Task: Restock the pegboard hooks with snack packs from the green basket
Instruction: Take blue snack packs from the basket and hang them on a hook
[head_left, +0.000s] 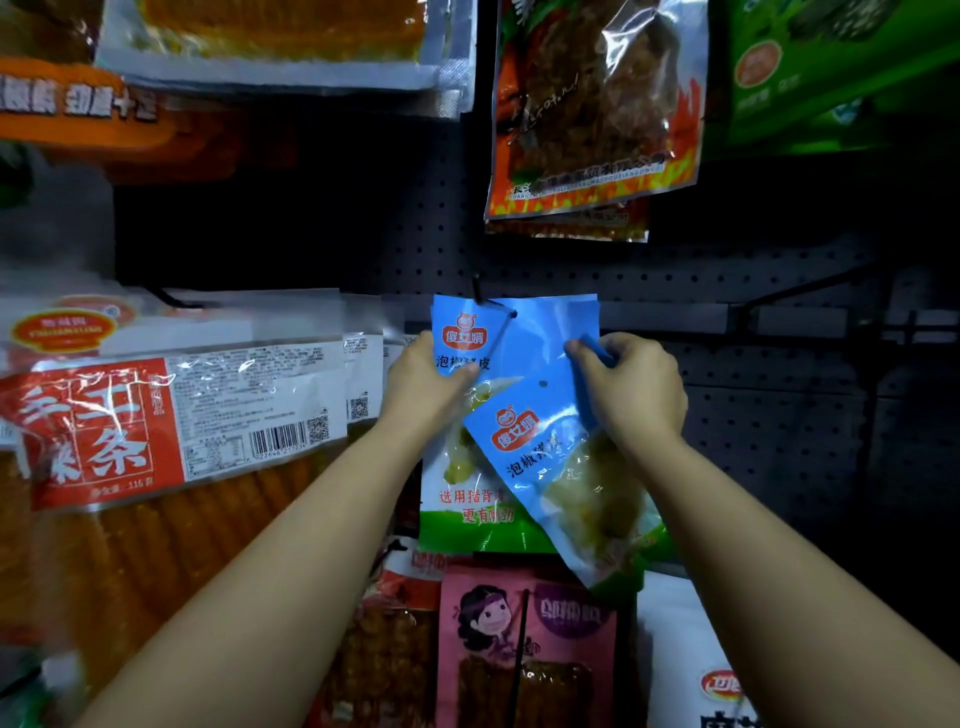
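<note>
Both hands' fingers (592, 358) pinching blue snack packs (550, 457), dark pegboard (779, 415) behind

Blue-and-green plastic-film snack pack (561, 467) – glossy, crinkled, clear window low down. Second identical blue pack (457, 499) behind it, same shiny film. Dark perforated pegboard panel (753, 415) – matt, looks like painted metal. Thin black hook (477, 289) – looks like metal wire. Red-and-white long snack pack (171, 415) – glossy film, strong glare.
</note>
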